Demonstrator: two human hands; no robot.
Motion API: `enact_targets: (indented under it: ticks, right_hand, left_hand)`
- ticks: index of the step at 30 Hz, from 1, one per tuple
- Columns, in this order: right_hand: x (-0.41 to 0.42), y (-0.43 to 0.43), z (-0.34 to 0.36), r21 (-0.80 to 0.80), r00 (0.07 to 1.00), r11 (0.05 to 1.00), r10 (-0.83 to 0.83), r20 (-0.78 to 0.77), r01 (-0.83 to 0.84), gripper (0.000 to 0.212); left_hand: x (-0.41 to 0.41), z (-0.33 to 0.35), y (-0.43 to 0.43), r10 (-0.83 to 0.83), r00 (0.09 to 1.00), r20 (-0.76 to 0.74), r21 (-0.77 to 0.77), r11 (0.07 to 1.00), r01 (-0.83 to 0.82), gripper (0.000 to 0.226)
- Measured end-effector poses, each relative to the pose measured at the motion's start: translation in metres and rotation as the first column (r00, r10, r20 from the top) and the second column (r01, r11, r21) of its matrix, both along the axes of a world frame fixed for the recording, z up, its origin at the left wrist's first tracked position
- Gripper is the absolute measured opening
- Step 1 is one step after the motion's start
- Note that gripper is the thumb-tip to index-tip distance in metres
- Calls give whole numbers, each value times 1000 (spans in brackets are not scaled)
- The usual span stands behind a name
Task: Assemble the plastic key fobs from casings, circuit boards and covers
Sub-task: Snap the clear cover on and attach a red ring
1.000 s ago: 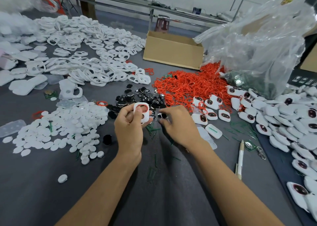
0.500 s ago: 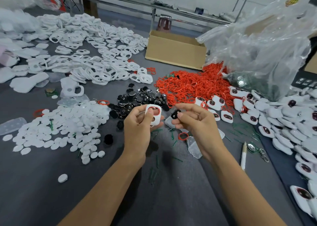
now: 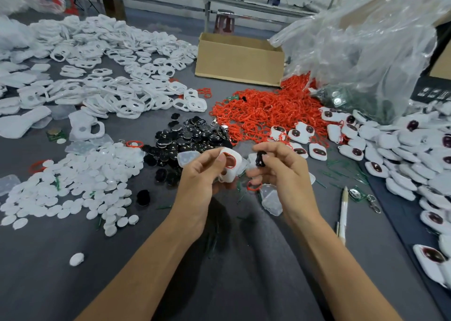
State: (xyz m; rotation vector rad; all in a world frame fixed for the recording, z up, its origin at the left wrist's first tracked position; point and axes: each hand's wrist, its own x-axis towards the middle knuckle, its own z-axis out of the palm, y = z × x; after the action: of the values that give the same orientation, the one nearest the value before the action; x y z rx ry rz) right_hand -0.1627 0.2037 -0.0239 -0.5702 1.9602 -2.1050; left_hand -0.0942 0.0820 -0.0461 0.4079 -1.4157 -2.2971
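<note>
Right hand [image 3: 283, 174] now raised off the table [image 3: 36, 284], pinching a board [image 3: 260, 159]; left hand [image 3: 195, 184] grips the casing [image 3: 229, 175] just beside it. We judge board-fitting next: needs alignment.

Left grip [image 3: 195, 184], right grip [image 3: 283, 176]: bare; forearms [image 3: 151, 259] bare to frame edge; fingernails [image 3: 221, 157] short, plain.

so the white fob casing [image 3: 231, 173], with a red ring [image 3: 230, 161] sitting in its round opening, is held tilted up in the left hand [image 3: 197, 181], and just beside it, not touching, a small black part [image 3: 260, 158] is pinched in the right hand [image 3: 280, 174]
</note>
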Motion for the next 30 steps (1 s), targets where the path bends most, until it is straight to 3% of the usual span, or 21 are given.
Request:
enact_targets:
  ticks: [5, 9, 16, 26, 30]
  right_hand:
    - [-1, 0, -3, 43, 998, 997, 60, 8, -60, 28]
    - [1, 1, -3, 60, 995, 994, 95, -41, -92, 13]
    - [3, 0, -3, 109, 989, 990, 102, -107, -91, 34]
    - [2, 2, -2, 30, 987, 986, 162, -22, -161, 25]
    - [4, -2, -4, 76, 989, 989, 129, -67, -124, 29]
  left_hand:
    - [2, 2, 3, -71, 997, -22, -68, 995, 70, 19]
    - [3, 1, 2, -70, 998, -6, -86, 994, 69, 20]
    - [3, 0, 3, -67, 998, 15, -93, 993, 68, 15]
    - [1, 1, 3, -14, 998, 59, -76, 997, 18, 10]
    - [2, 1, 5, -33, 997, 65, -78, 996, 38, 10]
